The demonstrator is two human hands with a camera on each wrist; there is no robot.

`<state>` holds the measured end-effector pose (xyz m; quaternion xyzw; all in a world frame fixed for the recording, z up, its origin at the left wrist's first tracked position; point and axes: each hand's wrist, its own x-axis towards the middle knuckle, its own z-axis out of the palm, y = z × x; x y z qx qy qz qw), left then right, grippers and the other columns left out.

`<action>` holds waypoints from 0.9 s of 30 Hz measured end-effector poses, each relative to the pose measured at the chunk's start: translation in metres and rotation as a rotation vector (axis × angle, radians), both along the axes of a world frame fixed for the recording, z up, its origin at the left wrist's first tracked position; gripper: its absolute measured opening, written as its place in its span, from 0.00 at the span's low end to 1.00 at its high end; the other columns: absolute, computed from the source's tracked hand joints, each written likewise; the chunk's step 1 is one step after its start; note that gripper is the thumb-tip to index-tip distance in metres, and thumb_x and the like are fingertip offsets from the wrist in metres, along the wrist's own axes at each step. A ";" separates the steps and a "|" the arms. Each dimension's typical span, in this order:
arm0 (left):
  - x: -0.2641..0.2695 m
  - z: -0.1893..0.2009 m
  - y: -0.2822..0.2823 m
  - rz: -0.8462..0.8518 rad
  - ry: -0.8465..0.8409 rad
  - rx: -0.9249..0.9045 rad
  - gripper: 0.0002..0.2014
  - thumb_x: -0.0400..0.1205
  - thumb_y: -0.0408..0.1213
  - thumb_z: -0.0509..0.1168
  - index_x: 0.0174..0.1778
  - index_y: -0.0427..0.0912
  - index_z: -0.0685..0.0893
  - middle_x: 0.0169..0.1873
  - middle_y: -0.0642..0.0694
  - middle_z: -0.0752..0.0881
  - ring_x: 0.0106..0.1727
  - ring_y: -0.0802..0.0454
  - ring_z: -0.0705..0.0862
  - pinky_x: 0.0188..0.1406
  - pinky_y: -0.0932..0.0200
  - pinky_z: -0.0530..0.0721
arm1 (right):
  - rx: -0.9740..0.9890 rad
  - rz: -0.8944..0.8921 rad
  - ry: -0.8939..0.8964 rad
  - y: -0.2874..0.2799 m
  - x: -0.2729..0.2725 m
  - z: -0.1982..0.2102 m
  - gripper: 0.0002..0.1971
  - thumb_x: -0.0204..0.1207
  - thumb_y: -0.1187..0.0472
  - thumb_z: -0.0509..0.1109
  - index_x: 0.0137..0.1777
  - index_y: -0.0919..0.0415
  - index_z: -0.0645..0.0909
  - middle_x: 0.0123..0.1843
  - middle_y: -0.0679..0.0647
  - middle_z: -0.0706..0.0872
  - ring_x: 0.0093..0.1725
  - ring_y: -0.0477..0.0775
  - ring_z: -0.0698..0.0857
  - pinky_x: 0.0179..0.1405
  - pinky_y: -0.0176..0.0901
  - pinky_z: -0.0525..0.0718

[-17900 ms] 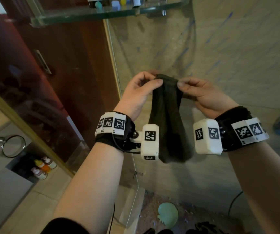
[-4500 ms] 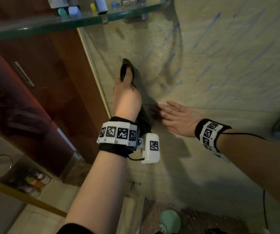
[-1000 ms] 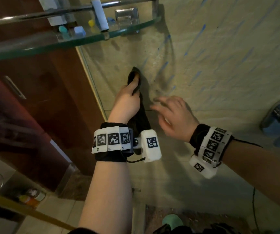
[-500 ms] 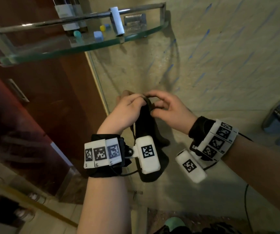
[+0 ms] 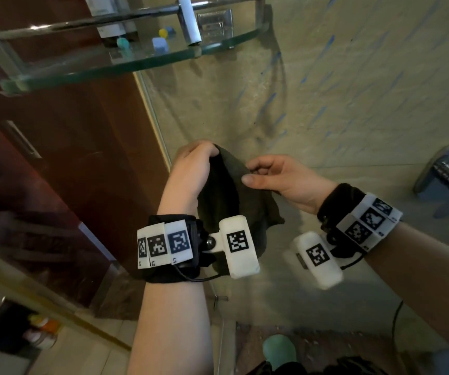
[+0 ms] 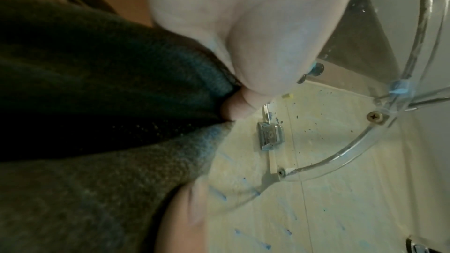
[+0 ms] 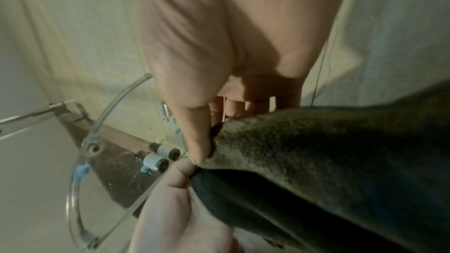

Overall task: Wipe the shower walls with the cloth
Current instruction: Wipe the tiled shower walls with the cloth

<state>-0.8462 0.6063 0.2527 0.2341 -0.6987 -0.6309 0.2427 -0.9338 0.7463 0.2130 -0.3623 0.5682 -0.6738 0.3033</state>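
Head view has both hands up around the middle of the frame, each gripping the same dark grey-green fleecy cloth. The left hand has its fingers curled over the cloth's top edge, and the right hand pinches the other side of that edge between thumb and fingers, so the cloth hangs down between the two wrists, held off the wall. Behind it is the beige tiled shower wall, covered in short blue streaks across the upper right of the frame. A curved glass corner shelf with a metal rail sits across the top left, with a few small bottles and coloured caps on it. A chrome tap fitting pokes in at the right edge. Right wrist view shows the thumb pressing the cloth's edge against the fingers; left wrist view is mostly cloth and palm, kinda blurry.
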 end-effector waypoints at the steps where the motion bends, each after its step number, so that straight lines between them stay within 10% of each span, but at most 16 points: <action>1: -0.001 -0.002 -0.003 0.014 -0.003 0.076 0.10 0.79 0.34 0.63 0.32 0.48 0.81 0.34 0.48 0.82 0.43 0.49 0.82 0.42 0.54 0.75 | -0.033 -0.012 -0.039 0.001 0.001 0.003 0.06 0.64 0.65 0.72 0.41 0.60 0.85 0.36 0.51 0.89 0.36 0.44 0.87 0.42 0.33 0.86; 7: -0.001 -0.009 -0.018 -0.241 0.173 0.448 0.06 0.71 0.27 0.63 0.40 0.37 0.82 0.37 0.42 0.84 0.42 0.46 0.84 0.44 0.57 0.83 | -0.304 -0.098 -0.338 0.001 0.004 0.012 0.03 0.60 0.63 0.76 0.33 0.61 0.88 0.35 0.57 0.89 0.36 0.50 0.89 0.40 0.40 0.88; 12: -0.003 -0.004 -0.021 -0.329 0.308 0.554 0.10 0.68 0.26 0.59 0.27 0.42 0.84 0.29 0.45 0.83 0.35 0.50 0.83 0.44 0.58 0.81 | -0.210 -0.012 -0.231 0.004 0.009 0.006 0.04 0.63 0.60 0.80 0.32 0.55 0.87 0.33 0.50 0.87 0.35 0.45 0.87 0.37 0.34 0.85; 19: -0.003 -0.007 -0.015 -0.361 0.307 0.607 0.14 0.79 0.25 0.53 0.33 0.40 0.78 0.27 0.45 0.82 0.31 0.51 0.83 0.35 0.63 0.83 | -0.191 -0.043 -0.187 0.012 0.010 0.003 0.05 0.65 0.65 0.80 0.37 0.58 0.86 0.33 0.51 0.86 0.32 0.47 0.84 0.30 0.35 0.81; 24: -0.006 -0.009 -0.007 -0.296 0.278 0.577 0.14 0.79 0.25 0.54 0.32 0.41 0.80 0.30 0.46 0.84 0.35 0.51 0.85 0.36 0.64 0.85 | -0.355 0.036 -0.218 0.008 -0.001 0.005 0.15 0.63 0.55 0.82 0.50 0.58 0.90 0.49 0.56 0.90 0.52 0.55 0.87 0.57 0.48 0.82; 27: -0.005 -0.007 -0.001 -0.269 0.279 0.564 0.15 0.78 0.26 0.55 0.30 0.42 0.82 0.31 0.45 0.85 0.38 0.50 0.85 0.42 0.60 0.83 | -0.415 0.087 -0.274 0.009 -0.006 0.010 0.14 0.62 0.57 0.82 0.48 0.58 0.90 0.48 0.56 0.91 0.52 0.53 0.88 0.57 0.46 0.85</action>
